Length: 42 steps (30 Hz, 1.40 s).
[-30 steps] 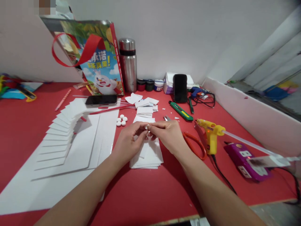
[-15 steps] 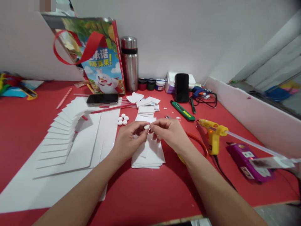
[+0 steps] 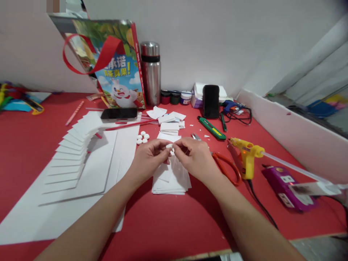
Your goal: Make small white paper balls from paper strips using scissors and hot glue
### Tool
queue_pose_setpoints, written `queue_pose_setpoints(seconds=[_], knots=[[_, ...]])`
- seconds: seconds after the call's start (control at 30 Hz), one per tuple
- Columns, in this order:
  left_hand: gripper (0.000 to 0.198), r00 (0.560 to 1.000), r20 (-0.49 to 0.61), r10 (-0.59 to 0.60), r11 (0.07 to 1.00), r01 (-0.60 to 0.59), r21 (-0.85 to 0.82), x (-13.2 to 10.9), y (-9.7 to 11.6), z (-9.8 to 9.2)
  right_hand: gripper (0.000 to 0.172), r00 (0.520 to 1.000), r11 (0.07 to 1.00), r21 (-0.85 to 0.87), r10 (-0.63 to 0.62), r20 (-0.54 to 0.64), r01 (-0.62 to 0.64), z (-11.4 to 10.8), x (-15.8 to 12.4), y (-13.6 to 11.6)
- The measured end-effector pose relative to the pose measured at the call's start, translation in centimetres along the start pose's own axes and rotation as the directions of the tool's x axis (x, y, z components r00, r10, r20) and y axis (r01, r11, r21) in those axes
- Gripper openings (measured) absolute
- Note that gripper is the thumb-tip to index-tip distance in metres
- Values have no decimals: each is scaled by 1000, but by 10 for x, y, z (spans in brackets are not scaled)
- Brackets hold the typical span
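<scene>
Between the fingertips of both hands is a small white piece, partly covered by the fingers. My left hand pinches it from the left. The thumb and forefinger of my right hand close on its right edge. Under the hands lies a stack of white sheets. Several small white discs sit together on the red table just left of and beyond my left hand. Past the stack are more cut white pieces. Red-handled pliers or scissors lie to the right of my right hand.
A curved stepped white model stands on white board at left. Right are a yellow glue gun, a purple power strip and a green cutter. Behind stand a gift bag, a steel flask and paint jars.
My right hand has turned and shifted slightly right, and its fingers have curled closer around the small white piece. More of the red handle shows. The view has shifted slightly.
</scene>
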<state>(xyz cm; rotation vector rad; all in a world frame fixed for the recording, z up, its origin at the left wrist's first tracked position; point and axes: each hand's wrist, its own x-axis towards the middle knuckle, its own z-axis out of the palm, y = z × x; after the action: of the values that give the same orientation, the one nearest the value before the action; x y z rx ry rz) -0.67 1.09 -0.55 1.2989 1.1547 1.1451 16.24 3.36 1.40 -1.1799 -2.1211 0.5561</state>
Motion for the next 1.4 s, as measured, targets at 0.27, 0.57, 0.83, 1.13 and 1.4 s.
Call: queue_pose_setpoints(seconds=[0.27,0.57,0.83,1.13,1.4], knots=[[26,999,29,-33,999,33,-6,1,1,-5,8,995,992,91,88,39,-91,-1,1,0],[27,994,80,-79,984,91,-155,1,1,-6,10,996,982,165,84,42,-90,-1,2,6],[28,974,118,-194,942,218,-254,3,-2,-11,12,982,940,285,185,33,-187,0,2,4],[29,962,138,-236,891,271,-365,6,-5,-13,12,988,959,238,155,25,-156,-9,6,2],[29,965,56,-257,865,255,-431,6,-6,-12,35,991,837,-546,103,87,-39,-87,-51,-38]])
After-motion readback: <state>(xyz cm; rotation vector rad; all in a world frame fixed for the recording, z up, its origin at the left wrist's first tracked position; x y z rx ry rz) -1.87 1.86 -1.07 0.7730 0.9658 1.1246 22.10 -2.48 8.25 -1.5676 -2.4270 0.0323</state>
